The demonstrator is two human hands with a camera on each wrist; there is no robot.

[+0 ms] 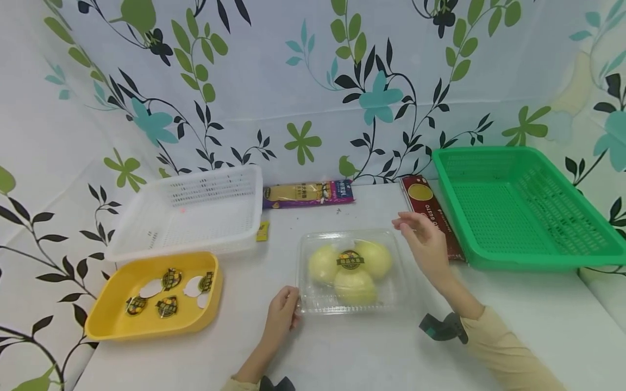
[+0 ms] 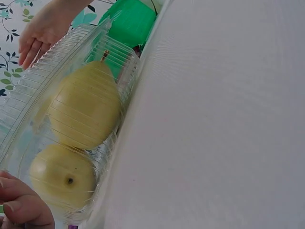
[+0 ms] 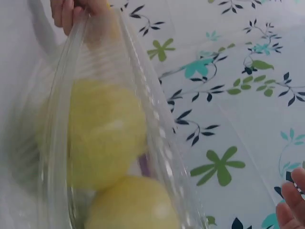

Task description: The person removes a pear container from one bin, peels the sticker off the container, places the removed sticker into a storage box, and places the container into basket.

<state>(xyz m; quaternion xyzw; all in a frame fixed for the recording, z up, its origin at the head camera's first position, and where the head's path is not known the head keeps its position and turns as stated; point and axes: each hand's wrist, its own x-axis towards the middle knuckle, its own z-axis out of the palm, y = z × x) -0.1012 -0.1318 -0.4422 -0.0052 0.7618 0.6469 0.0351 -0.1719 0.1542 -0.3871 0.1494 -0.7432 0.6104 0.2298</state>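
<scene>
A clear plastic clamshell box point(image 1: 326, 307) lies on the table with its lid down, holding three pale yellow pears point(image 1: 356, 285). On the lid is a dark and gold label point(image 1: 350, 259). My left hand point(image 1: 282, 309) pinches the rim of the box at its near left corner; its fingers point(image 3: 66, 16) also show curled at the end of the box in the right wrist view. To the right of the box, my right hand point(image 1: 424, 244) is raised with relaxed fingers and nothing in it. The right wrist view catches only its fingertips point(image 3: 293, 198).
On the left, a yellow tray point(image 1: 146, 331) holds several round dark labels and white pieces, beside a white basket point(image 1: 186, 247). A green basket point(image 1: 543, 260) stands at right, next to a dark red box point(image 1: 432, 209). A purple and yellow packet point(image 1: 308, 194) lies at the back.
</scene>
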